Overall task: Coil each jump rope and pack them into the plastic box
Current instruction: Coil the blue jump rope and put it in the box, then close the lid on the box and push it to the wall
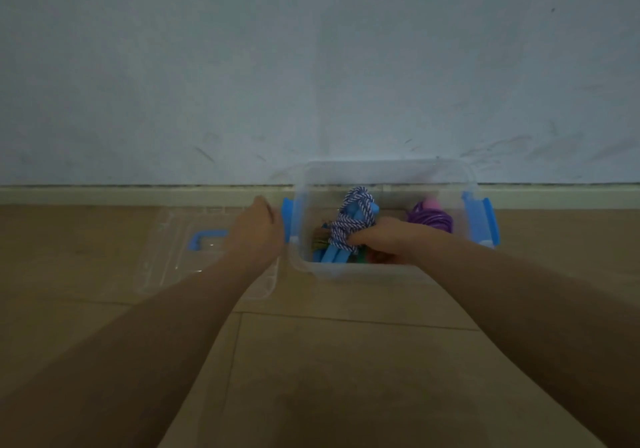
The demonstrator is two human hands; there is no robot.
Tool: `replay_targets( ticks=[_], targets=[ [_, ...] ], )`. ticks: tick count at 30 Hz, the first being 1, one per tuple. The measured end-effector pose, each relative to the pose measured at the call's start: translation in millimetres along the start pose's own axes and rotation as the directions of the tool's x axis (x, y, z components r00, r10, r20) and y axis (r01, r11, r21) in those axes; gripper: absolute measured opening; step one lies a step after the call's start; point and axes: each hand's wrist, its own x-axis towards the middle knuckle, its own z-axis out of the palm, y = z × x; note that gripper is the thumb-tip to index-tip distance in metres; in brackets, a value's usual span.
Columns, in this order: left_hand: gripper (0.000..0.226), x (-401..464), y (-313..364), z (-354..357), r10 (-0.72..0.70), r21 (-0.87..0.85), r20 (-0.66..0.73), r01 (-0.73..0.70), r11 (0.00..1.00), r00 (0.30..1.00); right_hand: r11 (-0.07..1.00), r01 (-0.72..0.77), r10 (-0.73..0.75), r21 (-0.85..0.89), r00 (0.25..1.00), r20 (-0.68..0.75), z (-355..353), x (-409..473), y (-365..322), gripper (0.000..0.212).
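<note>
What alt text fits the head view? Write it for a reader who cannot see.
A right hand grips a blue-and-white coiled jump rope inside a clear plastic box on the floor, beside a purple rope. The left hand rests at the box's left blue latch, above the clear lid.

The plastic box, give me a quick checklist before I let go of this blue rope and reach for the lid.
1. Blue-and-white rope coiled round its blue handles: ok.
2. That rope fully below the plastic box rim: not ok, its top loop stands high.
3. Right hand grips the bundle inside the box: ok.
4. Purple rope packed at the box's right side: ok.
5. Lid off, flat on the floor at left: ok.
6. Left hand steadying the box by its left latch: cannot tell.
</note>
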Motion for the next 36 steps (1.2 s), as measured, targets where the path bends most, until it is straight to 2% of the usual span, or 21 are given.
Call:
replay_targets(
  ticks=[3,5,6,8,9,11,14,17,20,22,24,27,29,32,36],
  targets=[
    [0.017,-5.5,-31.1,10.8,-0.074,0.140,0.223,0.043,0.989,0.972,1.000,0.017,-0.018,-0.002,0.993,-0.113,0.8,-0.5,-4.5,0.062],
    [0.030,-11.3,-42.9,19.0,-0.088,0.226,0.384,-0.002,0.974,0.919,0.998,0.048,-0.054,-0.033,0.975,-0.218,1.8,-2.4,-7.0,0.080],
    [0.036,-13.0,-47.8,25.0,-0.087,0.241,0.432,-0.022,0.970,0.897,0.991,0.086,-0.112,-0.105,0.956,-0.272,2.8,-1.9,-7.0,0.083],
    [0.040,-16.3,-51.1,36.1,-0.056,0.255,0.465,-0.073,0.964,0.883,0.947,0.177,-0.264,-0.269,0.906,-0.332,4.8,-2.1,-6.0,0.074],
    [0.039,-17.3,-51.1,40.4,-0.041,0.258,0.452,-0.087,0.962,0.891,0.925,0.208,-0.314,-0.317,0.889,-0.333,5.3,-2.6,-5.4,0.066],
    [0.034,-17.8,-51.3,49.3,-0.037,0.261,0.434,-0.087,0.961,0.900,0.910,0.207,-0.323,-0.359,0.897,-0.301,4.2,-3.0,-5.5,0.060],
    [0.022,-25.0,-47.0,56.1,-0.036,0.242,0.436,-0.079,0.967,0.899,0.887,0.169,-0.299,-0.431,0.920,-0.253,0.7,-4.9,-8.4,0.065],
    [0.019,-34.1,-35.6,54.8,-0.009,0.209,0.399,-0.081,0.975,0.917,0.857,0.183,-0.337,-0.482,0.906,-0.256,2.7,-11.8,-7.4,0.065],
    [0.020,-32.2,-21.9,35.7,0.068,0.218,0.299,-0.138,0.966,0.952,0.857,0.181,-0.353,-0.483,0.888,-0.293,3.6,-25.9,-10.7,0.067],
    [0.016,-29.6,-12.5,14.6,0.060,0.264,0.216,-0.117,0.957,0.975,0.848,0.197,-0.388,-0.492,0.863,-0.324,0.6,-39.9,-18.0,0.065],
    [0.018,-32.5,-2.7,-9.7,0.030,0.329,0.145,-0.076,0.941,0.989,0.834,0.220,-0.427,-0.505,0.838,-0.341,-3.3,-56.2,-24.6,0.061],
    [0.037,-42.4,0.5,-45.4,0.046,0.423,0.058,-0.066,0.904,0.997,0.827,0.231,-0.443,-0.512,0.830,-0.340,-7.0,-84.4,-33.1,0.058],
    [0.039,-56.5,-1.1,-69.8,0.055,0.384,0.007,-0.054,0.922,0.998,0.827,0.239,-0.445,-0.508,0.830,-0.334,-4.9,-108.1,-34.7,0.057],
    [0.025,-65.3,9.4,-104.1,0.070,0.283,-0.101,-0.039,0.958,0.992,0.869,0.243,-0.403,-0.431,0.852,-0.333,-0.5,-131.6,-40.3,0.056],
    [0.025,-80.0,46.7,-165.0,0.031,0.066,-0.169,-0.020,0.998,0.985,0.919,0.257,-0.345,-0.299,0.890,-0.297,8.2,-171.7,-47.8,0.047]
  ],
)
